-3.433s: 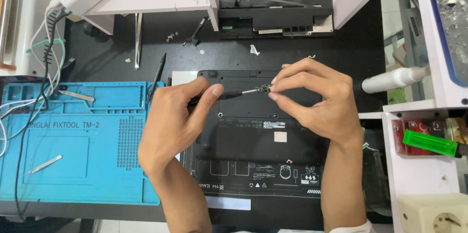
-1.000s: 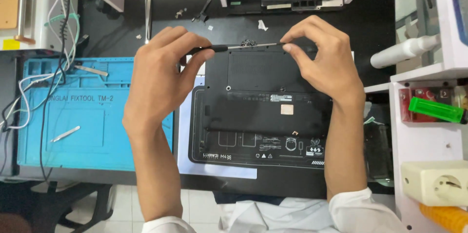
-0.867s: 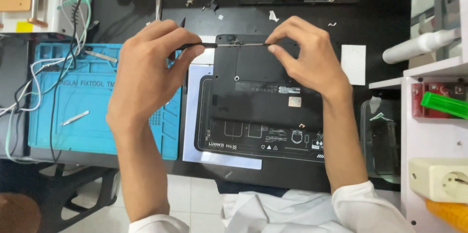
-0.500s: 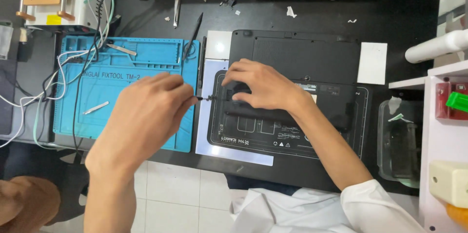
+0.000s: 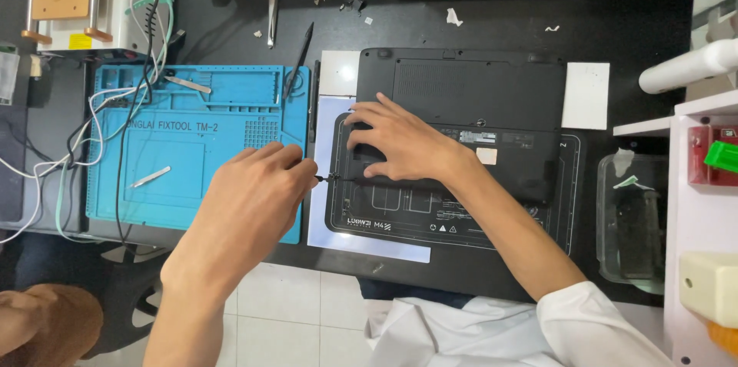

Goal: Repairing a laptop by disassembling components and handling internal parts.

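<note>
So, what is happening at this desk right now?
A person works on a black laptop that lies upside down on a black mat. The right hand rests flat on its base. The left hand holds a thin screwdriver at the laptop's left edge. A blue repair mat lies to the left.

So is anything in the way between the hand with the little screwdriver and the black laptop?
Nothing visible is. The left hand holds a thin screwdriver whose tip reaches the near left corner of the upside-down laptop. The right hand lies flat on the laptop just beyond the tip, beside its path, not across it.
</note>
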